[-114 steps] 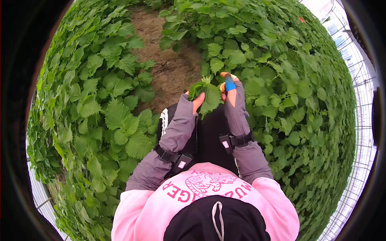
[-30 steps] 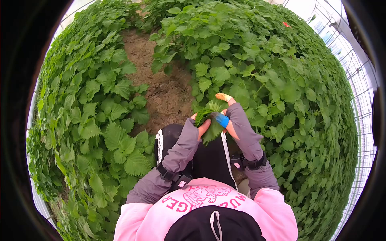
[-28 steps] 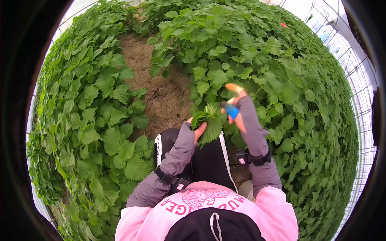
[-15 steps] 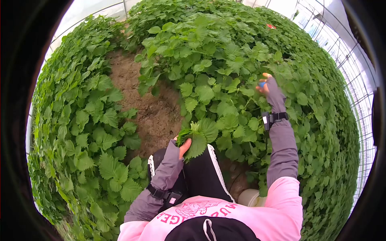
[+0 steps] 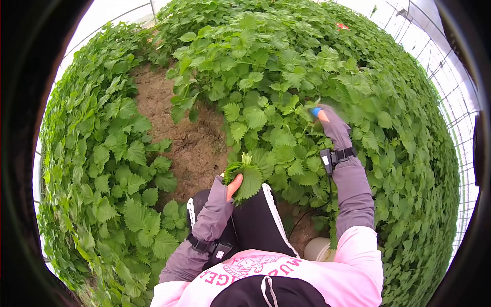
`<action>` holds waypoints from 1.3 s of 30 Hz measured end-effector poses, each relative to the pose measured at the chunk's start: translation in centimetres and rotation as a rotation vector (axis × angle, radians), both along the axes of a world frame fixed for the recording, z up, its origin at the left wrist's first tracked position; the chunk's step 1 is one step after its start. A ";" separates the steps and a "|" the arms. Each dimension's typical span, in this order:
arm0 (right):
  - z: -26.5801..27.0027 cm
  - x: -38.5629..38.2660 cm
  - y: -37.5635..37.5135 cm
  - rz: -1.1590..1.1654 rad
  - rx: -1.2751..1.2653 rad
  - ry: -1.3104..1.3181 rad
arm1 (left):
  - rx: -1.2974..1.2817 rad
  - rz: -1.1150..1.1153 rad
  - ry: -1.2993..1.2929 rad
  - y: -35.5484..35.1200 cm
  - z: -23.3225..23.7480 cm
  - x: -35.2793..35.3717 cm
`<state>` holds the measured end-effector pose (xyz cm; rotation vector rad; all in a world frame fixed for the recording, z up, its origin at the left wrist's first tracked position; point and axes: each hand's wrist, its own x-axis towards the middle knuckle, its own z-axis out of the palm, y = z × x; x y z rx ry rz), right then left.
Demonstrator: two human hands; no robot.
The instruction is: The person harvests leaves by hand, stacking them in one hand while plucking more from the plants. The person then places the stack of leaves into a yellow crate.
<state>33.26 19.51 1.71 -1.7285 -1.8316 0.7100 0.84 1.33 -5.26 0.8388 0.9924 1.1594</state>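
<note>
My left hand (image 5: 233, 186) is closed round a bundle of green leaves (image 5: 247, 178) above my lap, its thumb pressed on the top leaf and the pale stems pointing up and away from me. Farther out on the right, my right hand (image 5: 319, 113) reaches in among the leafy plants (image 5: 286, 110). Something blue (image 5: 316, 111) sits on one of its fingers. Leaves and blur hide most of those fingers, so whether they hold a leaf does not show.
Bare soil (image 5: 192, 140) runs between the plant rows, with dense plants (image 5: 110, 169) on the left. A pale bucket (image 5: 318, 249) stands beside my right leg. A thin cable hangs near my right sleeve. Metal framing (image 5: 434, 66) rises behind the right-hand plants.
My right hand has moved left and slightly down among the leaves, and its fingers show less. My left hand still holds the bundle in nearly the same place.
</note>
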 end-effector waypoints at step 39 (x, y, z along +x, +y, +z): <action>3.6 -20.6 -13.4 0.375 -0.223 0.365 | 0.007 0.029 -0.411 -1.2 5.2 -1.2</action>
